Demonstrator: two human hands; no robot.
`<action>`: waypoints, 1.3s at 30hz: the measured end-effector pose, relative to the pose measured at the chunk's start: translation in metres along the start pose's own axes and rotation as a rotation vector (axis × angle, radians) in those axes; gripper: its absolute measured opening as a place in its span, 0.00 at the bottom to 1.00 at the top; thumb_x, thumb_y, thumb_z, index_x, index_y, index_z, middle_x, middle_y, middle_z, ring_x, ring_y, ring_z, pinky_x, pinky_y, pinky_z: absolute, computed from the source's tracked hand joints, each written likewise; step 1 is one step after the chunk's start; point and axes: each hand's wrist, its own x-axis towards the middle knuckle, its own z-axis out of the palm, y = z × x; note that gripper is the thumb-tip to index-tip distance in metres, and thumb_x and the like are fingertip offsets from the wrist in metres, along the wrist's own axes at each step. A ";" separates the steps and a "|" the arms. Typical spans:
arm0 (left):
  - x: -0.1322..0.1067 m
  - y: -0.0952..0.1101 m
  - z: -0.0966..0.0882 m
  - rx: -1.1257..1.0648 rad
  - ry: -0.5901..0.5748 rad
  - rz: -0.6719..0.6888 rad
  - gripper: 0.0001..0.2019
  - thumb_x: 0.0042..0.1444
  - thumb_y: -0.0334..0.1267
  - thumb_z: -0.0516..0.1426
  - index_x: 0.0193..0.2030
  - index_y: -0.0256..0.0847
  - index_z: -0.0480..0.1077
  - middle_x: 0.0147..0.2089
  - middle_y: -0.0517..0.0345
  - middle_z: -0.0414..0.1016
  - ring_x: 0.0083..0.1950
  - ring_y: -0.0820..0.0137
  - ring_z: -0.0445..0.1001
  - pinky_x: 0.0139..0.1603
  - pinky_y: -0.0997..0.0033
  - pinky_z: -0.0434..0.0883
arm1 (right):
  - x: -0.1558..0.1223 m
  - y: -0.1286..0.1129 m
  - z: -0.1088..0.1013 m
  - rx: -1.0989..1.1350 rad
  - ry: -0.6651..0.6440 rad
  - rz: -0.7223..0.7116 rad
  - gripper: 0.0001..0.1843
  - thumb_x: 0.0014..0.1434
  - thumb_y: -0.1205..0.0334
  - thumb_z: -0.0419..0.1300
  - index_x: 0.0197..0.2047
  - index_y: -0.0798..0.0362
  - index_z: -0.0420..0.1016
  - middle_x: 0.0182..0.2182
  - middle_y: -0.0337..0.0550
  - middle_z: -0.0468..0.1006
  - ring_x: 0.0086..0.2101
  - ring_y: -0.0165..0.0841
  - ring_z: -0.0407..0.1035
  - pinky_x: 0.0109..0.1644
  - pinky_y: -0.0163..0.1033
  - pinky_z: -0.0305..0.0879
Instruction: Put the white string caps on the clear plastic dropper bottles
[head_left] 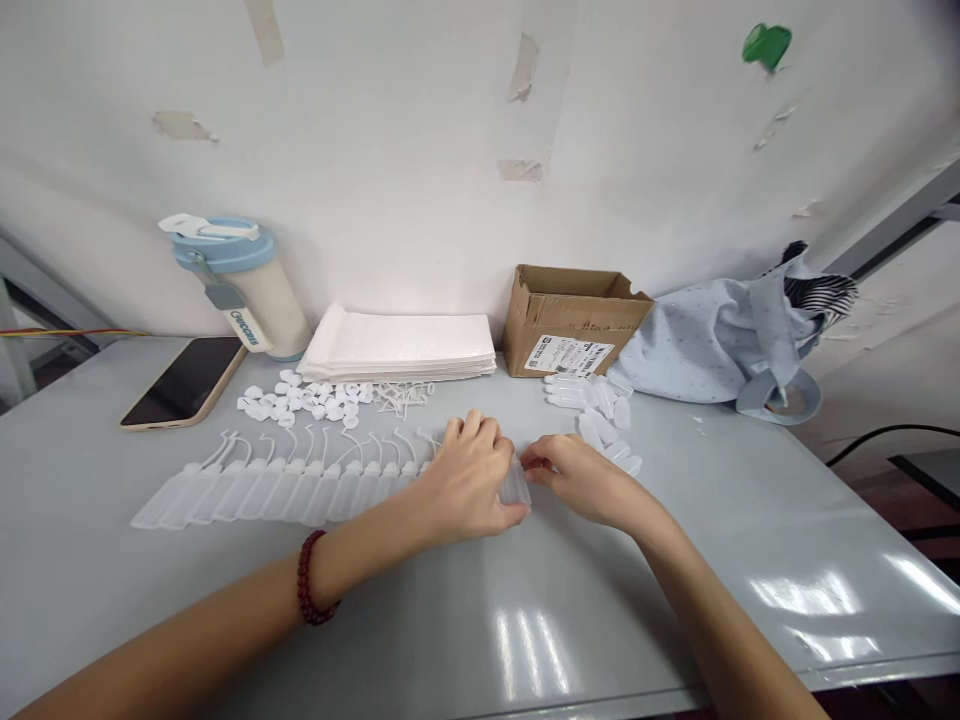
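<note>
This looks like a small packing or assembly workspace rather than a home. Left of centre, a row of translucent plastic squeeze bottles (277,495) lies on a glossy grey surface (97,480), with a heap of small white plastic caps (300,400) behind it. At the back, centre, sit a stack of white plastic mailing bags (397,345) and a brown cardboard shipping box (570,310) with a printed label, against a bare white wall (390,170) marked with old tape scraps.
</note>
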 end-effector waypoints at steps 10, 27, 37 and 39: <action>-0.001 0.000 0.000 0.024 -0.001 0.002 0.21 0.49 0.52 0.58 0.41 0.35 0.71 0.43 0.44 0.69 0.48 0.55 0.62 0.46 0.56 0.61 | 0.000 0.000 0.001 -0.026 -0.002 -0.024 0.12 0.55 0.68 0.50 0.30 0.54 0.75 0.30 0.44 0.77 0.29 0.33 0.67 0.30 0.36 0.56; -0.001 0.001 -0.005 0.038 -0.020 0.007 0.21 0.49 0.53 0.58 0.40 0.34 0.71 0.43 0.44 0.68 0.48 0.55 0.61 0.45 0.55 0.61 | 0.001 0.002 -0.002 -0.004 0.002 -0.029 0.14 0.56 0.69 0.50 0.35 0.55 0.78 0.36 0.47 0.79 0.34 0.35 0.71 0.36 0.37 0.61; 0.001 0.002 -0.004 0.036 -0.036 0.004 0.24 0.49 0.54 0.59 0.42 0.33 0.70 0.44 0.44 0.68 0.48 0.54 0.61 0.45 0.55 0.61 | 0.000 0.002 -0.003 -0.005 -0.005 -0.030 0.15 0.55 0.71 0.50 0.37 0.55 0.79 0.35 0.48 0.80 0.35 0.36 0.72 0.37 0.37 0.62; 0.000 0.002 -0.002 0.033 -0.032 0.009 0.24 0.49 0.55 0.59 0.42 0.34 0.70 0.44 0.45 0.68 0.48 0.54 0.61 0.45 0.55 0.61 | 0.000 0.003 -0.003 -0.007 -0.002 -0.036 0.16 0.55 0.71 0.50 0.37 0.55 0.79 0.36 0.48 0.80 0.36 0.36 0.72 0.38 0.37 0.62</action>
